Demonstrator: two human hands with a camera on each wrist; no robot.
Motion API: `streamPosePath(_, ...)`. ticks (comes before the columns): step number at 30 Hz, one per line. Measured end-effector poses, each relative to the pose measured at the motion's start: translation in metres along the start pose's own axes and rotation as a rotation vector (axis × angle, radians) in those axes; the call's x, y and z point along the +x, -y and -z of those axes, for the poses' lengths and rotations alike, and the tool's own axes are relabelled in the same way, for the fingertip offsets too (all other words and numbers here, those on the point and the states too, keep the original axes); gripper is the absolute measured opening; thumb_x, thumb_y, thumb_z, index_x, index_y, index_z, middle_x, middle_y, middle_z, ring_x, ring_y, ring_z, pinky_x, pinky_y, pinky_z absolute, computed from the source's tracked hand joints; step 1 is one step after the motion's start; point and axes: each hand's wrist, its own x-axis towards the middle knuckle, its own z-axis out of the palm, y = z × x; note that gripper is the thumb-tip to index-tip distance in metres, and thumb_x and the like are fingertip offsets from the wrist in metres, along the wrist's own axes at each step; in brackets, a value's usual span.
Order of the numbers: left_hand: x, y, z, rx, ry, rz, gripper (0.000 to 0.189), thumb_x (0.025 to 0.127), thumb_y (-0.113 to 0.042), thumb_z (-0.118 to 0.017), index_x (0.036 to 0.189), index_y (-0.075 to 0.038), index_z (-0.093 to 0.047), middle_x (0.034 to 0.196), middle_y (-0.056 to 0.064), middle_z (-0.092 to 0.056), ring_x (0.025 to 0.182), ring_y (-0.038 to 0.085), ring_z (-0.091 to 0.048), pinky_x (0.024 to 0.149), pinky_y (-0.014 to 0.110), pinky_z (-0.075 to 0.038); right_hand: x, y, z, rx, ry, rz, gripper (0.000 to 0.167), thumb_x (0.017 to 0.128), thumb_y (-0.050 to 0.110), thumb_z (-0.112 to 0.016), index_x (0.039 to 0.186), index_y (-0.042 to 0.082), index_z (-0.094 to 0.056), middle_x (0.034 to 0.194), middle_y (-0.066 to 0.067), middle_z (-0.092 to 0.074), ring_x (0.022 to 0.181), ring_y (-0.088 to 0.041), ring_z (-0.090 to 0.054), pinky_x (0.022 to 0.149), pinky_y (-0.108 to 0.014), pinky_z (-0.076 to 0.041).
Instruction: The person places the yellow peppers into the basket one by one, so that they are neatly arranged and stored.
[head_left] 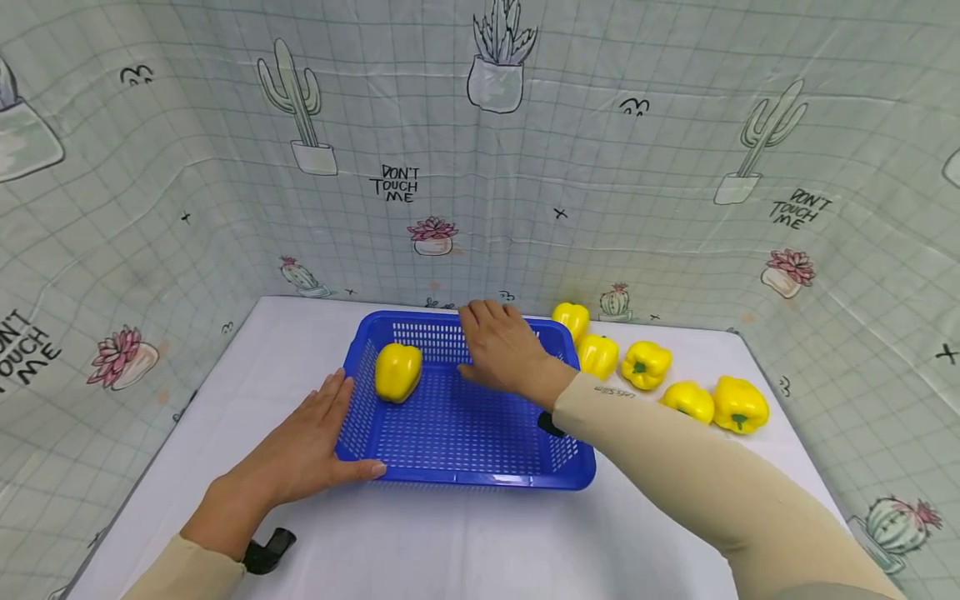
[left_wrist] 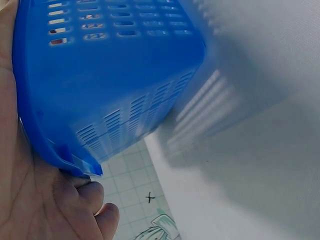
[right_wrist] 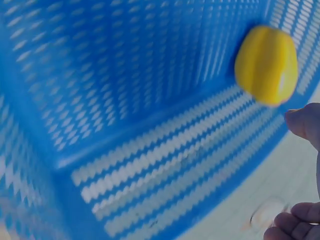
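A blue perforated plastic basket (head_left: 465,442) stands on the white table with one yellow bell pepper (head_left: 398,372) inside, at its left end. My left hand (head_left: 307,446) rests against the basket's left side, fingers straight and thumb along the front rim. In the left wrist view, its palm (left_wrist: 45,200) touches the blue rim. My right hand (head_left: 504,343) is over the far side of the basket, to the right of the pepper. The right wrist view shows the thumb (right_wrist: 304,121) and fingers apart, with nothing between them; the yellow pepper (right_wrist: 267,65) lies beyond the thumb.
Several more yellow bell peppers (head_left: 647,365) lie on the table to the basket's right, the nearest ones close to its wall. A pale checked curtain (head_left: 480,167) with cactus prints surrounds the white table (head_left: 247,367) at the back and both sides.
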Motion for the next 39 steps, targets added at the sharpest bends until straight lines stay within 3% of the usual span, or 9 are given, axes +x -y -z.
streamPosePath(6,0.000,0.001,-0.001,0.006,0.006,0.013,0.133,0.081,-0.080,-0.071,0.165,0.009,-0.016,0.174,0.029,-0.010,0.161,0.047,-0.015,0.129,0.064,-0.018,-0.030,-0.044,0.004,0.003,-0.085,-0.041,0.079,0.085,0.050,-0.084,0.134,-0.004,-0.054,0.126,-0.020,-0.063,0.114,-0.036,-0.060,0.092,-0.048,-0.055)
streamPosePath(8,0.000,0.001,-0.001,0.011,0.005,0.016,0.133,0.081,-0.080,-0.071,0.165,0.008,-0.016,0.174,0.028,-0.010,0.161,0.047,-0.016,0.129,0.064,-0.019,-0.042,-0.059,0.003,0.002,-0.092,-0.056,0.081,0.085,0.048,-0.084,0.136,-0.006,-0.053,0.129,-0.022,-0.062,0.117,-0.038,-0.060,0.096,-0.051,-0.055)
streamPosePath(18,-0.001,0.001,0.001,0.011,0.003,0.022,0.132,0.082,-0.077,-0.073,0.165,0.008,-0.015,0.175,0.028,-0.009,0.161,0.048,-0.016,0.128,0.064,-0.019,-0.093,-0.119,-0.008,-0.040,0.013,-0.190,0.086,0.094,0.047,-0.077,0.148,-0.011,-0.044,0.144,-0.031,-0.055,0.136,-0.048,-0.052,0.117,-0.062,-0.043)
streamPosePath(22,-0.002,0.001,0.002,-0.001,0.009,0.021,0.132,0.082,-0.078,-0.072,0.165,0.007,-0.015,0.175,0.028,-0.008,0.161,0.049,-0.016,0.128,0.065,-0.020,-0.106,-0.129,-0.017,-0.031,0.071,-0.224,0.087,0.095,0.047,-0.076,0.149,-0.011,-0.041,0.149,-0.032,-0.051,0.141,-0.049,-0.047,0.120,-0.062,-0.039)
streamPosePath(28,-0.003,0.002,0.002,-0.013,0.013,0.017,0.133,0.082,-0.081,-0.070,0.165,0.007,-0.014,0.175,0.028,-0.007,0.160,0.049,-0.016,0.127,0.065,-0.021,-0.118,-0.131,-0.039,-0.016,0.149,-0.267,0.100,0.085,0.057,-0.083,0.148,-0.009,-0.041,0.148,-0.031,-0.052,0.137,-0.049,-0.049,0.119,-0.065,-0.039)
streamPosePath(33,-0.002,0.002,0.001,-0.021,0.012,0.011,0.134,0.082,-0.080,-0.070,0.165,0.008,-0.014,0.175,0.028,-0.007,0.160,0.049,-0.016,0.127,0.065,-0.021,-0.123,-0.132,-0.061,0.014,0.171,-0.298,0.110,0.080,0.063,-0.084,0.151,-0.008,-0.038,0.148,-0.032,-0.052,0.136,-0.051,-0.049,0.120,-0.067,-0.036)
streamPosePath(39,-0.002,0.002,0.001,-0.021,0.014,0.016,0.135,0.081,-0.083,-0.068,0.166,0.007,-0.014,0.175,0.027,-0.006,0.160,0.050,-0.017,0.127,0.065,-0.022,-0.123,-0.131,-0.077,0.015,0.186,-0.310,0.105,0.083,0.064,-0.079,0.148,-0.009,-0.042,0.143,-0.032,-0.054,0.133,-0.051,-0.050,0.119,-0.068,-0.037)
